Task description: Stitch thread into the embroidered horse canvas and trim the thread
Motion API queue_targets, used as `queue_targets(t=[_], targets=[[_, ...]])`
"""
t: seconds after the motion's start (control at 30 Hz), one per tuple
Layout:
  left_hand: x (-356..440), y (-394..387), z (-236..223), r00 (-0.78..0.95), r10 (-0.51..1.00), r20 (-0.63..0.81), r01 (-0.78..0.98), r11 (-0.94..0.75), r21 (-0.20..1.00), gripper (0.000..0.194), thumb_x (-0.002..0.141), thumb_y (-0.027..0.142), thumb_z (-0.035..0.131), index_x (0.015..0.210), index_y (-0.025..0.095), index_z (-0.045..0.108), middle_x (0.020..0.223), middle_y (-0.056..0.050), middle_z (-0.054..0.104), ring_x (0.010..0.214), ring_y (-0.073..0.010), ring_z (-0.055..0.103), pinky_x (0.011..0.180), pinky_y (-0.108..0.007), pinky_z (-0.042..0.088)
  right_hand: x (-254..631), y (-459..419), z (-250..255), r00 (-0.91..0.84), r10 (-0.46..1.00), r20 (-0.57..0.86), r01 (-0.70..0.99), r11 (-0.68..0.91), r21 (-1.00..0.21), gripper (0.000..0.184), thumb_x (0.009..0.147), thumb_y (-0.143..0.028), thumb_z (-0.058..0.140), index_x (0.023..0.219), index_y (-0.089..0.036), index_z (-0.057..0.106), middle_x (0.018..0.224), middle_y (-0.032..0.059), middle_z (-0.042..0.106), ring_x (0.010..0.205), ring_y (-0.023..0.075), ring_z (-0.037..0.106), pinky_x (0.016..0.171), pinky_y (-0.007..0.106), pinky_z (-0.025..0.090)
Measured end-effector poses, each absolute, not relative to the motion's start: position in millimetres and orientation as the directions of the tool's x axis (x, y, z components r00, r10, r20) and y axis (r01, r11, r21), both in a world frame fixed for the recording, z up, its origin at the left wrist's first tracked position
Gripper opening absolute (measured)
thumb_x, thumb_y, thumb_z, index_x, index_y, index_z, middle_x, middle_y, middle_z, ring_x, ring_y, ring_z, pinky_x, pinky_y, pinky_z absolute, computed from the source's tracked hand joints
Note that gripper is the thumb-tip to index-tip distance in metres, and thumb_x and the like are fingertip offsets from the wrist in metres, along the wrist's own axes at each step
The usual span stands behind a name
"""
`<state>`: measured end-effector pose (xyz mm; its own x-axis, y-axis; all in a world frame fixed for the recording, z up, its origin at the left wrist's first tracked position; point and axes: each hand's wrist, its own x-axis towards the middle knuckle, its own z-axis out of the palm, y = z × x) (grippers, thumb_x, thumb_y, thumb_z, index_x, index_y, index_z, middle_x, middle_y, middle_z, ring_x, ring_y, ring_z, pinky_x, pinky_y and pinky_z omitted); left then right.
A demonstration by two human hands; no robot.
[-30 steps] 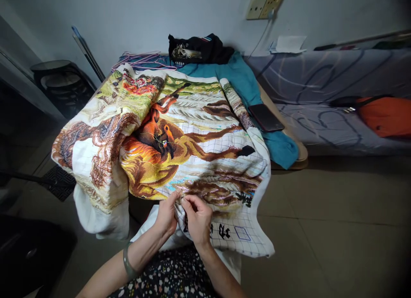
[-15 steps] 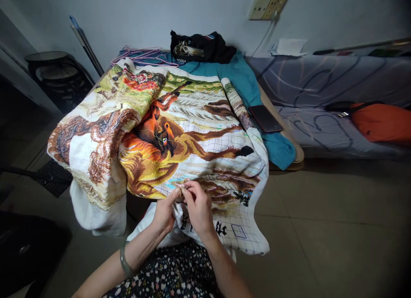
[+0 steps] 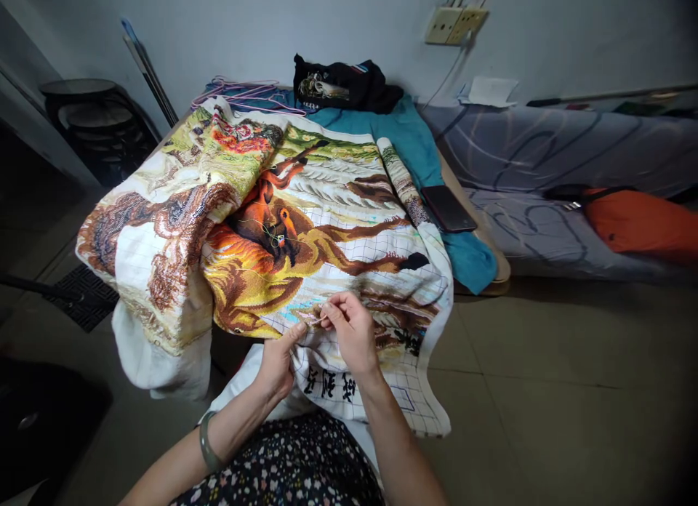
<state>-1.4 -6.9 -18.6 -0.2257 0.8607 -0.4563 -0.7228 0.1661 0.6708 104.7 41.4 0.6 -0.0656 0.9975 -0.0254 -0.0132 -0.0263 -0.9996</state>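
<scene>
A large cross-stitch cloth [image 3: 305, 222] with orange and brown horses lies over a low table and hangs toward my lap. My left hand [image 3: 278, 360] grips the cloth's front edge, thumb on top. My right hand [image 3: 352, 331] is just above the cloth, its fingertips pinched on a thin needle with thread [image 3: 317, 320] that points left toward my left thumb. A green bangle [image 3: 207, 442] sits on my left wrist.
A dark phone [image 3: 448, 208] lies on a teal cloth [image 3: 419, 142] at the table's right. A black garment [image 3: 343, 84] and purple cords [image 3: 245, 93] lie at the back. A bed with an orange bag [image 3: 643, 222] stands right; stacked stools [image 3: 92, 121] left.
My right hand has risen from the cloth's edge and moved up and right, drawing the needle out. The left hand keeps its grip. The view has shifted slightly.
</scene>
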Motion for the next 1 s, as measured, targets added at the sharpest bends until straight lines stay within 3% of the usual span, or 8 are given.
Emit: queue_targets(t=[0.23, 0.37, 0.5, 0.83, 1.0], targets=[[-2, -7, -18, -0.216, 0.858, -0.466, -0.749, 0.161, 0.643, 0.049, 0.060, 0.022, 0.076, 0.106, 0.012, 0.064, 0.102, -0.011, 0.069, 0.100, -0.0248, 0.062, 0.097, -0.040, 0.040, 116, 36, -8, 0.119, 0.992, 0.033, 0.079, 0.024, -0.997, 0.017, 0.079, -0.030, 0.060, 0.086, -0.015, 0.067, 0.065, 0.0011, 0.063, 0.054, 0.0123, 0.056, 0.053, 0.024, 0.047], [-2, -9, -20, -0.214, 0.846, -0.489, -0.753, 0.175, 0.634, 0.048, 0.060, 0.021, 0.076, 0.105, 0.011, 0.064, 0.098, -0.010, 0.070, 0.092, -0.0237, 0.064, 0.095, -0.040, 0.042, 127, 27, 2, -0.154, 0.981, 0.118, 0.290, 0.159, -0.944, 0.014, 0.082, -0.024, 0.057, 0.084, -0.018, 0.070, 0.070, 0.0017, 0.067, 0.062, 0.0142, 0.060, 0.059, 0.025, 0.048], [-1, -9, -19, -0.216, 0.849, -0.482, -0.754, 0.168, 0.635, 0.046, 0.061, 0.018, 0.075, 0.105, 0.012, 0.064, 0.094, -0.009, 0.071, 0.087, -0.0215, 0.065, 0.093, -0.039, 0.043, 129, 21, 12, -0.393, 0.911, 0.126, 0.386, 0.288, -0.876, 0.018, 0.083, -0.016, 0.054, 0.085, -0.020, 0.071, 0.082, 0.0026, 0.070, 0.075, 0.0155, 0.063, 0.070, 0.025, 0.047], [-2, -9, -17, -0.219, 0.866, -0.449, -0.752, 0.144, 0.644, 0.045, 0.061, 0.015, 0.073, 0.105, 0.014, 0.065, 0.096, -0.008, 0.070, 0.090, -0.0204, 0.064, 0.093, -0.036, 0.042, 124, 20, 13, -0.407, 0.905, 0.123, 0.496, 0.331, -0.803, 0.022, 0.083, -0.012, 0.051, 0.085, -0.019, 0.071, 0.081, 0.0034, 0.071, 0.074, 0.0161, 0.064, 0.070, 0.025, 0.047], [-2, -10, -17, -0.209, 0.855, -0.475, -0.754, 0.169, 0.635, 0.043, 0.059, 0.018, 0.075, 0.101, 0.013, 0.067, 0.090, -0.007, 0.071, 0.087, -0.0198, 0.064, 0.090, -0.034, 0.043, 117, 19, 21, -0.408, 0.906, 0.113, 0.652, 0.376, -0.659, 0.023, 0.082, -0.009, 0.049, 0.078, -0.020, 0.069, 0.076, 0.0034, 0.069, 0.070, 0.0161, 0.062, 0.066, 0.025, 0.044]])
